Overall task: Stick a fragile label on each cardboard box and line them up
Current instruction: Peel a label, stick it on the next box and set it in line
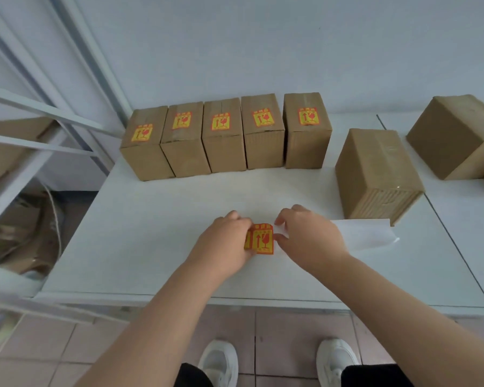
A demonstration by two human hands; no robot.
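Several cardboard boxes (224, 136) stand side by side in a row at the back of the white table (140, 236), each with a red-and-yellow fragile label (221, 122) on top. An unlabelled box (375, 171) sits alone to the right of the row. At the table's front lies a strip of fragile labels (261, 239) on white backing paper (366, 233). My left hand (224, 241) presses on the strip's left end. My right hand (310, 236) has thumb and fingers curled at the label's right edge, pinching it.
Another plain cardboard box (456, 135) stands at the far right, with more box edges beyond it. A white metal shelf frame (34, 129) with flattened cardboard (25, 233) under it stands left of the table. My white shoes (218, 361) are on the tiled floor.
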